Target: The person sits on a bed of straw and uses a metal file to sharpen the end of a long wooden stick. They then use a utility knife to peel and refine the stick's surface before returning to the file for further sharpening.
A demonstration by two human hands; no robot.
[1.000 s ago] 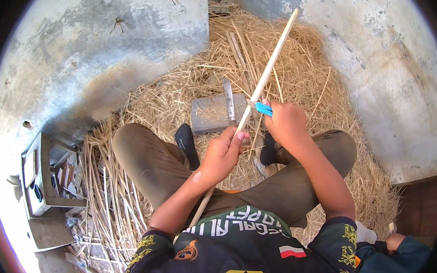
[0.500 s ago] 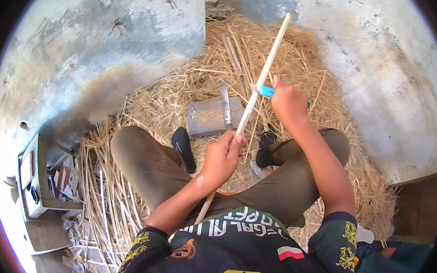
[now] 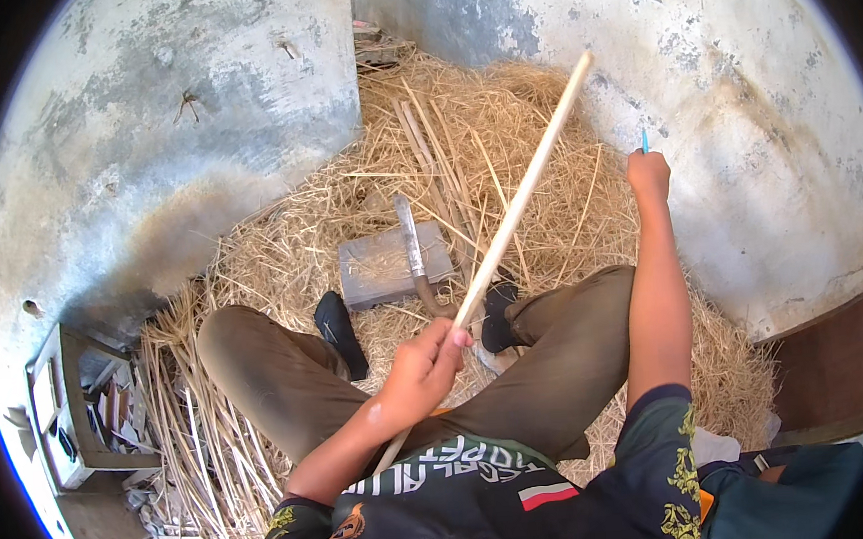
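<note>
1. The pale stick (image 3: 526, 193) slants through the left hand (image 3: 421, 371), its near end by the shirt (image 3: 368, 530) and its far tip up and to the right.
2. The left hand, wrapped round the lower part of the stick, is the nearer of the two, being in contact.
3. The right hand (image 3: 649, 174) is a fist round a slim blue cutter (image 3: 645, 140), arm stretched out; the stick's upper half lies to its left, well apart.
4. Below that gap are straw (image 3: 577, 231) and the right knee (image 3: 611, 298); the wall (image 3: 751, 161) shows behind the right hand.
5. Left of the stick, a big knife (image 3: 411, 239) lies across a grey block (image 3: 367, 268), its handle reaching toward the left hand, between two socked feet (image 3: 337, 335).
</note>
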